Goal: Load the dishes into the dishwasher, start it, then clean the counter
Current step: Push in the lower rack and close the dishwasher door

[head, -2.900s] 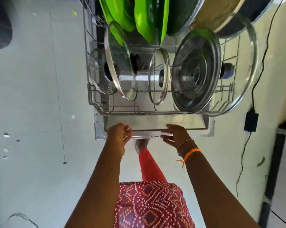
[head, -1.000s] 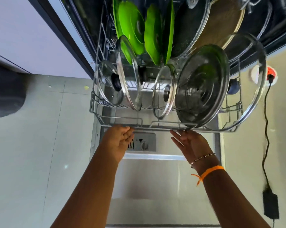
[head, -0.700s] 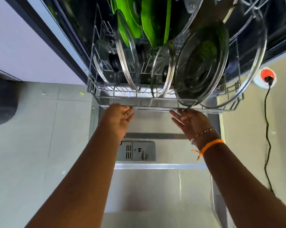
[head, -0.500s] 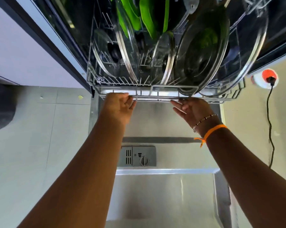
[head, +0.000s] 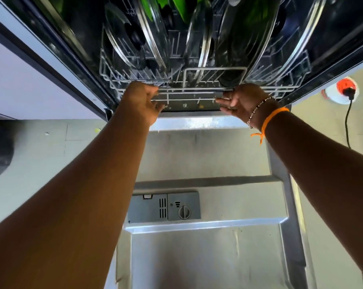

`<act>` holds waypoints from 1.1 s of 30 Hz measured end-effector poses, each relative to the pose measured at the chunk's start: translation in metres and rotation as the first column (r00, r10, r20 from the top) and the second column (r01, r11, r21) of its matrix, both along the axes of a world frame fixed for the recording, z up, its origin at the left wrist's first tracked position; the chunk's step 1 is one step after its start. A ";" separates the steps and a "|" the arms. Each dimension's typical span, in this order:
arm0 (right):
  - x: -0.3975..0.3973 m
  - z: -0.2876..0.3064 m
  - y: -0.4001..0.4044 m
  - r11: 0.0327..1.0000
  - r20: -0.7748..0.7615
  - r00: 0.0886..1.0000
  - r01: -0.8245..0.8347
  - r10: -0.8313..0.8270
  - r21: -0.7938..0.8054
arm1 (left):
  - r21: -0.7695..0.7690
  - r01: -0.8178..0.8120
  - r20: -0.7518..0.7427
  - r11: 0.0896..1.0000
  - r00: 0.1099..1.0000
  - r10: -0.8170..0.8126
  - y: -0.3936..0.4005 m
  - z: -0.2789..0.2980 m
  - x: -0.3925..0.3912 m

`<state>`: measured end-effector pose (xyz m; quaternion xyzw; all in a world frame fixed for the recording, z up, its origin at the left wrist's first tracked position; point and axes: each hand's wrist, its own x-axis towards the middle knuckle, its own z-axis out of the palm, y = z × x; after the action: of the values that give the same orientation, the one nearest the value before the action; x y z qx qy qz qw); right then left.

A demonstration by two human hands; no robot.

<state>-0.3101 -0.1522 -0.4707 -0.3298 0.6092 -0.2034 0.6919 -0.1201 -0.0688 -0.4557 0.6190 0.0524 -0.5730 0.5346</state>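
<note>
**Both hands on lower rack front**

Left hand [head: 140, 101] curls around the front rail of the wire rack [head: 197, 90], upper centre. Right hand [head: 242, 101] has fingers fairly straight against the same rail. Glass lids [head: 124, 38] stand upright in the rack. Open dishwasher door [head: 207, 257] fills lower centre; detergent dispenser [head: 164, 207] on it.

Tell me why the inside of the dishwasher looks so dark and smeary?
Head view: the tub is shaded, so the lids in the rack look dim and motion-blurred; the open door catches bright glare; the wide lens bends the edges.
</note>
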 end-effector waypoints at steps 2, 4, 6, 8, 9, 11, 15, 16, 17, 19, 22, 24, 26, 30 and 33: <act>-0.001 0.004 -0.002 0.999 0.005 0.999 -0.034 0.034 -0.012 | -0.019 0.026 0.055 0.999 0.998 -0.024 0.003 -0.005 0.002; -0.008 0.003 0.005 0.994 -0.007 0.995 -0.101 0.101 -0.043 | -0.083 0.051 0.038 0.995 0.998 -0.048 0.015 -0.010 0.000; -0.020 -0.002 0.020 0.992 -0.032 0.994 -0.105 0.103 -0.075 | -0.096 0.071 0.029 0.993 0.997 -0.069 0.033 -0.018 -0.005; -0.036 -0.008 0.042 0.998 0.021 1.000 -0.006 0.007 -0.056 | -0.081 0.072 0.037 0.994 0.997 -0.069 0.056 -0.025 -0.013; -0.044 -0.011 0.057 0.999 0.049 0.998 0.029 -0.028 -0.022 | -0.076 0.079 0.028 0.994 0.997 -0.077 0.068 -0.026 -0.020; -0.061 -0.015 0.096 0.996 0.070 0.996 0.055 -0.059 0.066 | -0.043 0.114 -0.009 0.993 0.993 -0.115 0.101 -0.027 -0.038; -0.099 -0.026 0.186 0.966 0.041 0.990 0.123 -0.136 0.226 | 0.135 0.126 -0.136 0.983 0.985 -0.107 0.189 -0.035 -0.087; -0.106 -0.029 0.206 0.956 0.024 0.987 0.149 -0.160 0.251 | 0.188 0.143 -0.135 0.972 0.984 -0.118 0.211 -0.039 -0.098; -0.115 -0.028 0.225 0.947 -0.002 0.986 0.163 -0.169 0.276 | 0.249 0.187 -0.124 0.950 0.979 -0.160 0.232 -0.040 -0.111; -0.135 -0.024 0.273 0.919 -0.071 0.983 0.185 -0.170 0.348 | 0.394 0.323 -0.095 0.861 0.945 -0.312 0.280 -0.037 -0.138; -0.167 -0.027 0.352 0.856 -0.182 0.962 0.264 -0.202 0.444 | 0.503 0.463 -0.170 0.730 0.881 -0.441 0.349 -0.034 -0.181; -0.185 -0.034 0.401 0.801 -0.261 0.920 0.385 -0.293 0.457 | 0.502 0.445 -0.206 0.742 0.894 -0.397 0.387 -0.040 -0.201; -0.204 -0.047 0.444 0.694 -0.351 0.836 0.547 -0.421 0.469 | 0.543 0.389 -0.186 0.744 0.920 -0.346 0.419 -0.051 -0.214; -0.224 -0.084 0.512 0.473 -0.460 0.671 0.739 -0.582 0.479 | 0.612 0.453 -0.071 0.648 0.848 -0.526 0.477 -0.078 -0.232; -0.227 -0.116 0.543 0.365 -0.400 0.603 0.767 -0.690 0.527 | 0.684 0.484 -0.017 0.546 0.759 -0.651 0.511 -0.102 -0.240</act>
<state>-0.5375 0.3909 -0.5865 0.2277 0.7572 -0.2427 0.5620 -0.3599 0.4423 -0.5577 0.8109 -0.0210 -0.5807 0.0699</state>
